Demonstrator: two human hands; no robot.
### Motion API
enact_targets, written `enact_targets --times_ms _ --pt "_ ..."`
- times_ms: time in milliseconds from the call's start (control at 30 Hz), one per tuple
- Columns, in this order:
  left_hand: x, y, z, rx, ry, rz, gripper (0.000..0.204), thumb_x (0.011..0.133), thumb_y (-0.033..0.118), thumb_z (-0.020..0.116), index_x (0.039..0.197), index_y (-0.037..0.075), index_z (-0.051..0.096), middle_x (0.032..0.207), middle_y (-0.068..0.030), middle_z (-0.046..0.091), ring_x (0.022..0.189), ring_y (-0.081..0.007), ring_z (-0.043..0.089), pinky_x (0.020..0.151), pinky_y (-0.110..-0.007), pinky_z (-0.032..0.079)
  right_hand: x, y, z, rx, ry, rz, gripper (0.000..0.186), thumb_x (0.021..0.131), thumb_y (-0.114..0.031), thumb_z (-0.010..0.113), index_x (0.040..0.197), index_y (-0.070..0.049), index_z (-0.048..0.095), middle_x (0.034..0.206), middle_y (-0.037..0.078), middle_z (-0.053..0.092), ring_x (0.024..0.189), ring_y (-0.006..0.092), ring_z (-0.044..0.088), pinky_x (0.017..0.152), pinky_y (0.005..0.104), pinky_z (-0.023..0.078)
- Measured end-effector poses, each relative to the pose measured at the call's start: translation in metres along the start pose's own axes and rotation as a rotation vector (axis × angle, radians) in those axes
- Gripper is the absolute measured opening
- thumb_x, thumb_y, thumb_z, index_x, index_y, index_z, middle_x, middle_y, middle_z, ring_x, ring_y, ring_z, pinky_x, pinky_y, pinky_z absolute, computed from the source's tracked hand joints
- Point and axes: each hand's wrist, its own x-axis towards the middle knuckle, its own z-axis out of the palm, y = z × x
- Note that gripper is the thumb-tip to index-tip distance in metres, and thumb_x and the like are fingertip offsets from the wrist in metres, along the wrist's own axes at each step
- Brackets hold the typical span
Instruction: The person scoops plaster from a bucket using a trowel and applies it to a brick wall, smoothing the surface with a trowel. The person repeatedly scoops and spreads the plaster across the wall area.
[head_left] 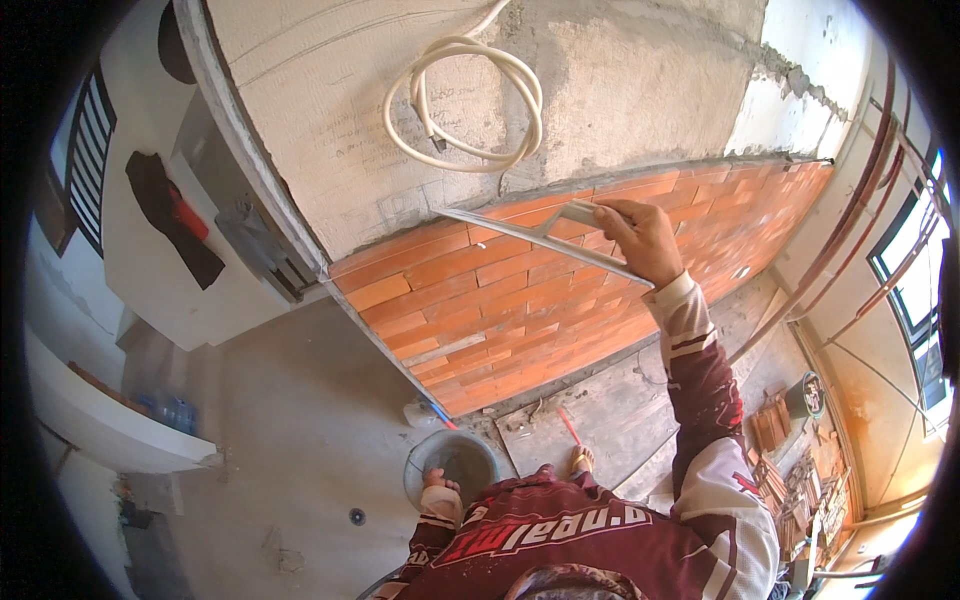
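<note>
My right hand (645,240) grips the handle of a plastering trowel (548,241), its long thin metal blade seen nearly edge-on. The blade lies along the upper part of the orange brick wall (540,300), its far tip near the grey mortar line above the top course. A thin string runs across the upper bricks, close to the blade. Low in the view, my left hand (440,481) is at a grey bucket (484,446), with fingers curled. Whether it grips the rim or something small is hidden.
A looped cream cable (540,100) hangs on the rough plaster above the bricks. A metal straightedge (385,348) borders the wall's left edge. Boards (590,415) lie below the bricks. At right are reddish poles (850,210), stacked bricks (790,495) and another bucket (803,398).
</note>
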Motion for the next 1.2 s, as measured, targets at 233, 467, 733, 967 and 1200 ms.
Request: enact_targets --times_ms 233,467,733,967,1200 --pt "-0.048 -0.012 0.038 -0.064 0.049 0.038 0.022 0.077 0.026 0.050 0.088 0.011 0.038 0.050 -0.0035 0.033 0.039 -0.0172 0.036 0.040 -0.031 0.037 0.005 0.038 -0.062 -0.141 0.042 0.007 0.030 0.083 -0.022 0.056 0.098 0.004 0.062 0.068 0.008 0.060 0.060 0.0105 0.053 0.054 0.0244 0.043" --pt "-0.038 -0.017 0.047 0.019 0.045 0.012 0.019 0.076 0.025 0.051 0.084 0.012 0.041 0.047 -0.0020 0.036 0.038 -0.0162 0.037 0.038 -0.030 0.038 0.005 0.072 -0.121 -0.247 0.104 0.094 0.030 0.083 -0.023 0.056 0.098 0.003 0.062 0.067 0.006 0.058 0.059 0.0104 0.050 0.054 0.0250 0.042" --pt "-0.033 -0.020 0.058 0.079 0.030 0.012 0.024 0.077 0.031 0.049 0.077 0.009 0.039 0.049 -0.0048 0.036 0.041 -0.0193 0.037 0.043 -0.035 0.039 -0.005 0.043 -0.108 -0.152 0.058 0.023 0.027 0.083 -0.019 0.054 0.099 0.003 0.061 0.077 0.011 0.063 0.067 0.0141 0.057 0.063 0.0267 0.046" --pt "-0.014 -0.022 0.055 0.062 0.008 -0.018 0.021 0.077 0.024 0.049 0.094 0.015 0.042 0.047 -0.0015 0.034 0.038 -0.0161 0.035 0.039 -0.031 0.039 0.002 0.074 -0.128 -0.309 0.065 0.006 0.032 0.084 -0.024 0.054 0.101 0.003 0.060 0.084 0.013 0.064 0.075 0.0149 0.059 0.069 0.0276 0.046" --pt "-0.034 -0.022 0.072 0.137 0.014 0.013 0.017 0.077 0.024 0.049 0.091 0.016 0.043 0.047 -0.0015 0.035 0.038 -0.0154 0.036 0.039 -0.031 0.039 -0.006 0.107 -0.167 -0.356 0.164 0.085 0.035 0.084 -0.027 0.053 0.102 0.002 0.059 0.084 0.014 0.064 0.073 0.0155 0.058 0.066 0.0285 0.045"
